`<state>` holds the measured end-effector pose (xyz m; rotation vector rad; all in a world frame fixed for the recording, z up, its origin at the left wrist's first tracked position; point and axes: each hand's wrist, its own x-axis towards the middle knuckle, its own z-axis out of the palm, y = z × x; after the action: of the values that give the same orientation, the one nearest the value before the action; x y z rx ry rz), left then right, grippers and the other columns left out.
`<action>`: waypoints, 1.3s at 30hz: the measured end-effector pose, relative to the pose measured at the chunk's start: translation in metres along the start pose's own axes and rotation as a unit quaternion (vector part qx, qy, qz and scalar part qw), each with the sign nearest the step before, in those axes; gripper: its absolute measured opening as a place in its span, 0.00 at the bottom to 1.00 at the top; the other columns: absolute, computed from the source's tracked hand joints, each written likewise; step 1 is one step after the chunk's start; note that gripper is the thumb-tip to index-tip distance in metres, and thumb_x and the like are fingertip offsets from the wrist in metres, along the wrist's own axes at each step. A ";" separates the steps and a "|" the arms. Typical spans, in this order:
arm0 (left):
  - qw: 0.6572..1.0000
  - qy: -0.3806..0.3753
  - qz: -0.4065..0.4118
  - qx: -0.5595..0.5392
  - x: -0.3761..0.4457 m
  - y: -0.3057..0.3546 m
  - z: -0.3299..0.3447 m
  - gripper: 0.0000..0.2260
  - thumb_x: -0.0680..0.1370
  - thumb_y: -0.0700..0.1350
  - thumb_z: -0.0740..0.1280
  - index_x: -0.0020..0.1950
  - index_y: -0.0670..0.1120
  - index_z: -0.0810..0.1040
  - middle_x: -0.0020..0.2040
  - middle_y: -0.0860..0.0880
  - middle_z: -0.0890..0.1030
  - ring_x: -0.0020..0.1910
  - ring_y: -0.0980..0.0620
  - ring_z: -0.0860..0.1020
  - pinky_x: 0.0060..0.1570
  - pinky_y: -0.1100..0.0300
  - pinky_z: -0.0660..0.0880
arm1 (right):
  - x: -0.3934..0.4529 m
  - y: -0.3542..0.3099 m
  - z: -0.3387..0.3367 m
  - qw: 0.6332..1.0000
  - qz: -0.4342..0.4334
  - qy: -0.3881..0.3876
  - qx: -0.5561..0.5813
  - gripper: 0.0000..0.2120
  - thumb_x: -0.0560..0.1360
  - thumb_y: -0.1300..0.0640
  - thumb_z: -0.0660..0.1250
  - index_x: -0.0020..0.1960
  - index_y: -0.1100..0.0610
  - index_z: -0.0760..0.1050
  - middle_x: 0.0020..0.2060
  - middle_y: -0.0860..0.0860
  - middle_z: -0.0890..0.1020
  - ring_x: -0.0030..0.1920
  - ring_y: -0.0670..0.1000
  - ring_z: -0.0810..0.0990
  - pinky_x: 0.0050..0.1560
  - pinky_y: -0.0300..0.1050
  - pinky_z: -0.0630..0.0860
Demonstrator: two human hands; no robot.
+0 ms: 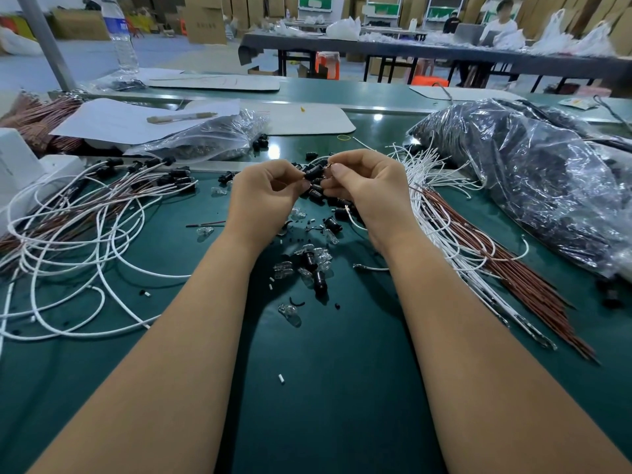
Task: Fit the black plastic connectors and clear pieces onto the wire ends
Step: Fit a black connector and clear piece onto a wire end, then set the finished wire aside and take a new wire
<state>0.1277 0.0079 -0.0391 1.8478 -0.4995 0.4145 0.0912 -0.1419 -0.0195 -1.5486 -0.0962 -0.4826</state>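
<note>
You've a batch done at left (pixel 150 169); both hands (pixel 263 196) (pixel 369 189) pinching a connector (pixel 313 173) & wire end; big bundle (pixel 455 234) left.

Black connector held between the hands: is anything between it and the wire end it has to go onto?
Nothing visible. The left hand pinches the black connector, and the right hand holds the wire end right beside it above the green mat. The join itself is too small to judge.

The surface (pixel 325 388) is matt green cloth-like mat. The connectors (pixel 333 224) are glossy black plastic. The bags (pixel 533 172) are crinkled, shiny clear film.
</note>
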 end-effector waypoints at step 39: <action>0.996 -0.065 -0.022 0.060 0.000 0.013 -0.001 0.05 0.77 0.39 0.70 0.49 0.38 0.82 0.40 0.40 0.82 0.35 0.47 0.76 0.37 0.60 0.72 | -0.002 0.003 0.007 0.992 -0.021 -0.030 -0.123 0.04 0.76 0.70 0.66 0.49 0.64 0.76 0.35 0.56 0.82 0.33 0.49 0.81 0.38 0.44 0.82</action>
<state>0.1207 0.0046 -0.0284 2.0070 -0.5309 0.3012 0.0919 -0.1350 -0.0228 -1.8069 -0.1194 -0.4938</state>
